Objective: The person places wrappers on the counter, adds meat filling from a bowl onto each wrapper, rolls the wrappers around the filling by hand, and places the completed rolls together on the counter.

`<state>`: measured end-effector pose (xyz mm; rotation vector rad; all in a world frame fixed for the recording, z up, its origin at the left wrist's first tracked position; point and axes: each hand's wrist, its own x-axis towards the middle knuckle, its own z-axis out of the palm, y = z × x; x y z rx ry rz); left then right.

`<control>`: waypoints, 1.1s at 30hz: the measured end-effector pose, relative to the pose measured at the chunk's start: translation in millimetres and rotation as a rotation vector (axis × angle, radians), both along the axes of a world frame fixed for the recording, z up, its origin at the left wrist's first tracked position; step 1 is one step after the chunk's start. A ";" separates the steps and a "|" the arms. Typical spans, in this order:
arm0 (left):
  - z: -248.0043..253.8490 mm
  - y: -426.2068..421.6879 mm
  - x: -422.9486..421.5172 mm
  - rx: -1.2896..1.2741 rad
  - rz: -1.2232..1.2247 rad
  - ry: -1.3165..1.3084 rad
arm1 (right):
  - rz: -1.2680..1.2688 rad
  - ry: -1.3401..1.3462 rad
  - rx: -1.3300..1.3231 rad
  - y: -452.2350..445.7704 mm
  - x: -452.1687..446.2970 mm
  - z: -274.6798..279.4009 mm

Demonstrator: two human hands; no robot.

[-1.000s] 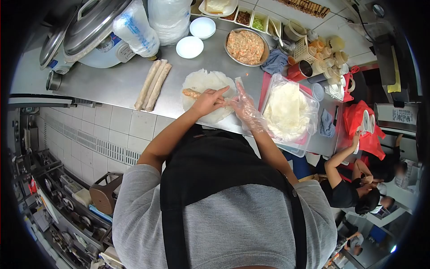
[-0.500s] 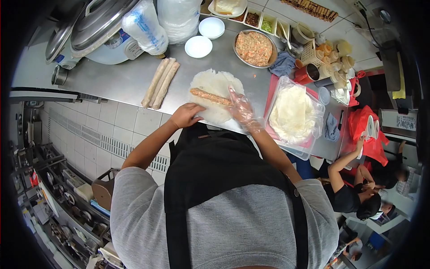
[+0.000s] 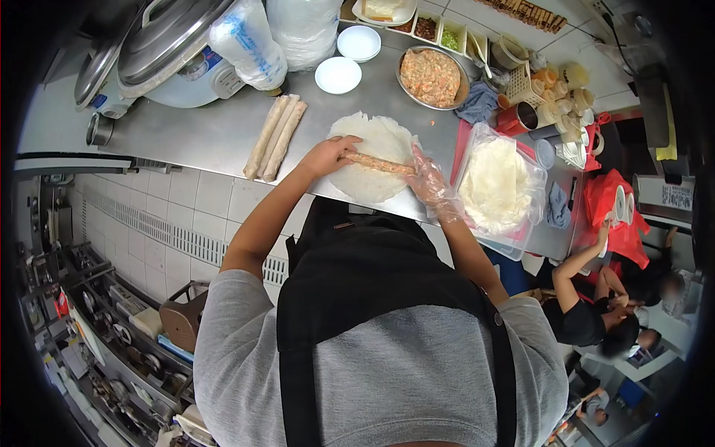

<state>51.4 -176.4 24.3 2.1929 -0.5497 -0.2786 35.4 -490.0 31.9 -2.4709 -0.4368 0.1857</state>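
Observation:
A thin round wrapper (image 3: 372, 186) lies flat near the counter's front edge, with a strip of orange-flecked filling (image 3: 380, 164) across it. My bare left hand (image 3: 328, 155) touches the strip's left end, fingers bent around it. At the right end is my right hand (image 3: 432, 182) in a clear plastic glove, fingers spread along the wrapper's edge; its fingertips touch the filling's end. To the right, a stack of pale wrappers (image 3: 494, 182) sits in plastic on a tray. Behind stands a metal bowl of filling (image 3: 432, 77). Several finished rolls (image 3: 275, 138) lie to the left.
Two white bowls (image 3: 338, 76) stand at the back, beside bagged stacks (image 3: 302, 33) and large cookers (image 3: 175, 56). Sauce containers and a red cup (image 3: 516, 119) crowd the back right, near a blue cloth (image 3: 478, 103). Another person's arm (image 3: 567, 279) reaches toward a red bag at right.
My left hand has moved from the wrapper's front edge up to the filling's left end. My right hand stays at the right end. The whole view has shifted slightly.

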 end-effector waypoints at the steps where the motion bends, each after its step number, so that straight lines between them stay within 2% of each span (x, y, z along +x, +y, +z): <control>1: 0.5 3.6 1.1 -0.003 0.005 0.017 | 0.024 0.060 0.005 -4.9 4.9 -0.9; 5: 4.7 17.1 -0.5 0.003 0.040 -0.040 | 0.015 0.169 0.014 -2.1 2.0 26.2; 14: 2.3 37.5 3.6 0.016 0.041 0.050 | 0.005 0.226 0.005 -6.8 3.6 25.6; 17: 1.3 40.1 2.5 -0.047 0.062 -0.025 | -0.052 0.249 0.029 -5.9 2.1 27.1; 18: -2.6 43.1 4.3 -0.047 0.054 -0.025 | -0.060 0.249 0.030 -7.6 2.4 23.4; 20: -11.6 48.2 3.8 -0.141 0.077 0.151 | -0.078 0.236 0.090 -10.8 0.4 15.2; 24: -4.5 47.3 -9.0 -0.199 0.186 0.095 | -0.156 0.188 0.049 -7.4 -3.3 28.8; 26: -6.7 49.2 -14.0 -0.264 0.263 0.134 | -0.224 0.227 0.179 -12.9 -4.0 28.3; 29: -22.8 50.6 -13.5 -0.275 0.310 0.100 | -0.213 0.199 0.186 -11.6 -5.9 40.4; 33: -17.4 47.9 -11.2 -0.174 0.294 0.091 | -0.181 0.116 0.174 -7.0 -11.7 23.3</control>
